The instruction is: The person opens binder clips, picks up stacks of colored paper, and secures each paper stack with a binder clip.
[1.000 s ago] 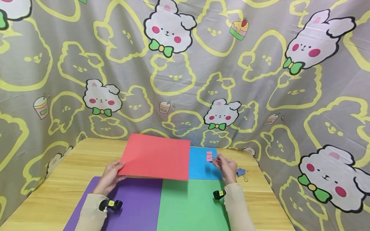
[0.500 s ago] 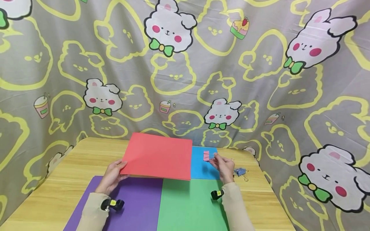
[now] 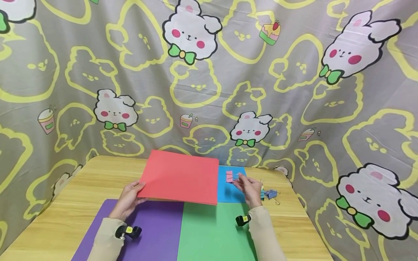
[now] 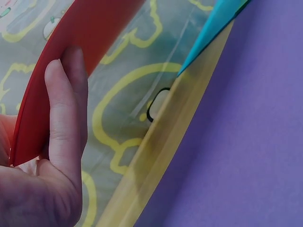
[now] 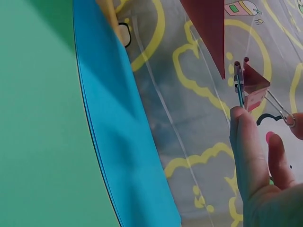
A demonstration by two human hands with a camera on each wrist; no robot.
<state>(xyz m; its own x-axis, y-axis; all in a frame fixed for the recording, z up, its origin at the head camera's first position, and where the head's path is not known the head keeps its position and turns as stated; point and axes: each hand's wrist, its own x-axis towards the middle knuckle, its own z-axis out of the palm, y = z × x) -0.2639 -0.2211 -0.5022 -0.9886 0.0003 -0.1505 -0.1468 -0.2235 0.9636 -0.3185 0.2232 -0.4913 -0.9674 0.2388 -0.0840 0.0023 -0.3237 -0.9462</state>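
A red paper sheet is held up at a slant above the table, its layered lower edge showing. My left hand grips its lower left corner, thumb on top and fingers underneath; in the left wrist view the fingers lie along the red paper's underside. Off the sheet's right edge, my right hand pinches a pink binder clip by its wire handles. In the right wrist view the clip points toward the red corner, a small gap between them.
Purple, green and blue sheets lie side by side on the wooden table. More binder clips, one blue, sit to the right of my right hand. A patterned curtain hangs behind.
My right hand has moved left with the pink binder clip, closer to the red sheet. The left hand has shifted the sheet slightly right. More clips show behind the right hand.
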